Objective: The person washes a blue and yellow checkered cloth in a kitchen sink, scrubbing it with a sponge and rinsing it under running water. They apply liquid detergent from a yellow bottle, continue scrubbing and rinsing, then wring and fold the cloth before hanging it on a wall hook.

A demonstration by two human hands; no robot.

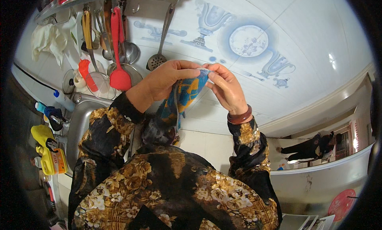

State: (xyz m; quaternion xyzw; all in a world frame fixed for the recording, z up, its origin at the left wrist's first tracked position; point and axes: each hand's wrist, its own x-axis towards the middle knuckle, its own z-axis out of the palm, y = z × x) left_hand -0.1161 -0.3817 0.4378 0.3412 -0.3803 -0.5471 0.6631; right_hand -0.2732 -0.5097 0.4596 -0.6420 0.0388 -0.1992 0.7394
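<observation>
A blue and orange patterned cloth (188,91) hangs between my hands in front of the tiled wall. My left hand (167,80) pinches its upper edge between thumb and fingers. On the other side, my right hand (225,86) grips the top corner with thumb and index finger; a reddish-brown bangle (240,115) circles that wrist. The cloth's lower part drops toward a dark, shiny object (158,133) near my chest, which I cannot identify. Both forearms are in black sleeves with a gold floral print.
Left of my arms is a steel sink (78,122), with a yellow bottle (46,164) beyond it. A red spatula (120,77), a slotted ladle (156,61) and strainers (102,85) hang on the wall. A person (317,146) is visible through an opening at right.
</observation>
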